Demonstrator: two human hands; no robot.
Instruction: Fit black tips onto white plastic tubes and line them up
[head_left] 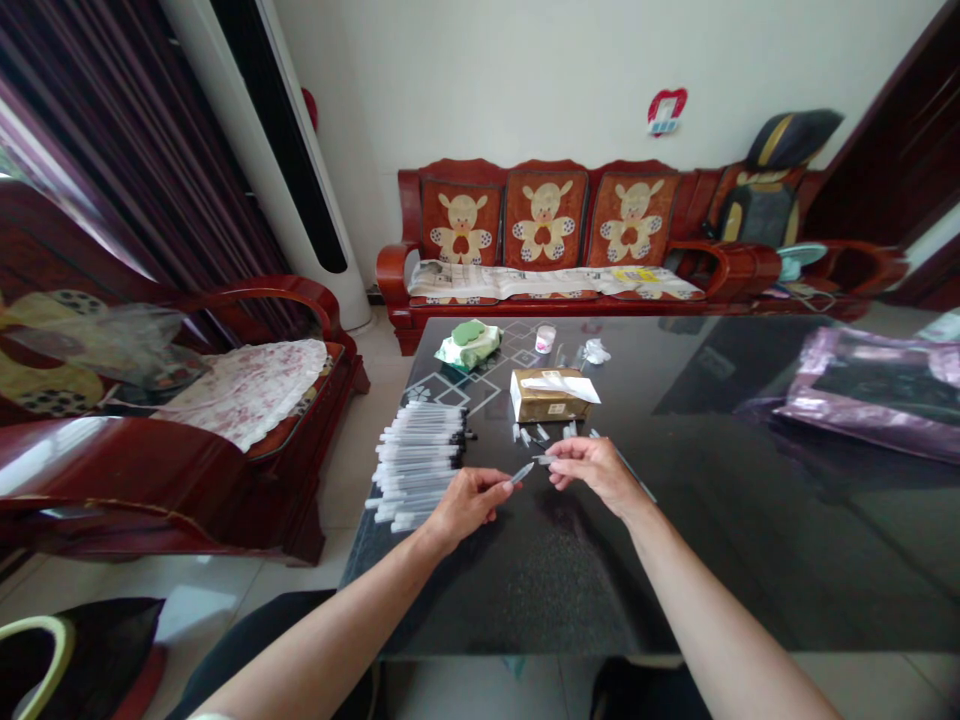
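Left hand [471,497] and right hand [592,470] come close together above the table, each with its fingertips pinched shut on something small. Largest of the surroundings is the red wooden sofa [394,268] against the wall, its back cushions patterned with bears; in front of it stretches the dark, glossy table [750,540]. A purple-edged bag [817,410] lies at the far right. On the left side of the table a row of pens [416,465] lies side by side, next to the left hand. Beyond the hands sit a gold-brown tissue box [551,405], a green-and-white wipes packet [469,350], a small white jar [545,340] and a crumpled tissue [596,351]. Several loose clear caps [526,437] lie before the box. Held in the left hand is a clear pen [521,474], tip toward the right; the right hand grips a cap-like piece [544,459] just beside that tip, though whether they touch I cannot tell.
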